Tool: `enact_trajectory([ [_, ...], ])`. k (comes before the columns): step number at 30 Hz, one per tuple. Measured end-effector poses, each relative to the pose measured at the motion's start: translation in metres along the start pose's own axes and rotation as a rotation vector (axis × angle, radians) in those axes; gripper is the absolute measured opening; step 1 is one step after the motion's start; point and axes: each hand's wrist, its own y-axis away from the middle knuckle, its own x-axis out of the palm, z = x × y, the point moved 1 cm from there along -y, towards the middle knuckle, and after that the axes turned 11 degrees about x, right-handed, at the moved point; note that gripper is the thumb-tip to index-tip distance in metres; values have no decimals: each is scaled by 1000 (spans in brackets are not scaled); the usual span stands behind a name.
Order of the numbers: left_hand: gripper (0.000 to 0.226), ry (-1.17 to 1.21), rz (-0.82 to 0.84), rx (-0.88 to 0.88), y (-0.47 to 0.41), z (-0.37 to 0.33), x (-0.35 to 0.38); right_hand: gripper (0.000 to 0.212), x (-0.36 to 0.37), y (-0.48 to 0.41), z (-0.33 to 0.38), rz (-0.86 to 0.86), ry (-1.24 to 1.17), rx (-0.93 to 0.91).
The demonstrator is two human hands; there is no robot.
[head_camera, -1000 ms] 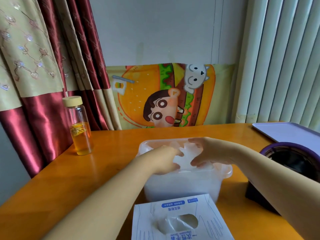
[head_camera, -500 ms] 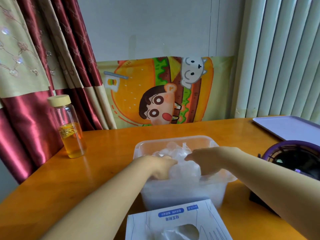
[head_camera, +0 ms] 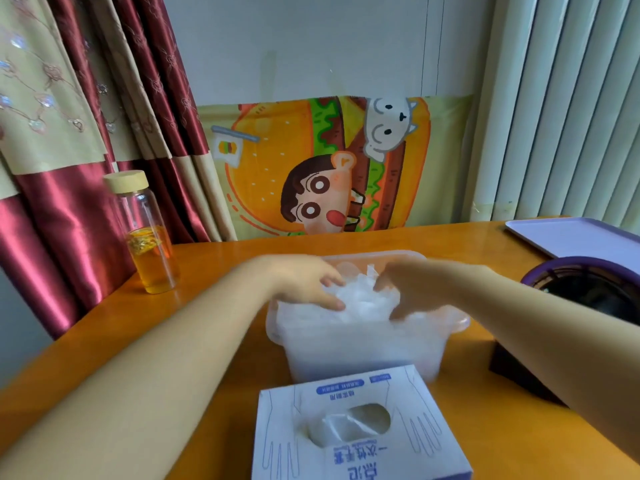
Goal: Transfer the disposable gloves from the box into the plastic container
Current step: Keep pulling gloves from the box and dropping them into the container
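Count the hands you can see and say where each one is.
2. The left hand touches the left of the glove pile in the plastic container; the right hand touches its right. No others show.

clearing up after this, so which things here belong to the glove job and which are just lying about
In the job: glove box, plastic container, gloves heaped in it, left hand and right hand, both on the gloves.

Lying about: glass bottle of amber liquid, purple tray, purple-rimmed dark object, cartoon poster.
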Motion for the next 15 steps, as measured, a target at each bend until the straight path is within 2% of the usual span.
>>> enact_trajectory([
  [3, 42, 64, -240, 36, 35, -4, -11, 35, -25, 35, 1, -365, -205, -52],
  [4, 34, 119, -337, 61, 50, -8, -8, 26, -27, 49, 5, -415, -287, -97],
  [5, 26, 200, -426, 92, 61, -11, -5, 20, -28, 63, 10, -409, -346, -145],
  [7, 18, 396, -504, 148, 82, -19, 8, 17, -19, 88, 23, -238, -369, -245],
  [9, 20, 528, -451, 185, 98, -25, 25, 22, 3, 104, 36, -40, -304, -298],
  [11, 24, 535, -303, 158, 105, -28, 44, 27, 29, 105, 47, 33, -258, -299],
  [13, 38, 409, -140, 91, 106, -32, 64, 28, 50, 99, 55, 36, -278, -252],
  [15, 64, 200, -48, 50, 102, -34, 86, 26, 62, 94, 61, 9, -344, -192],
])
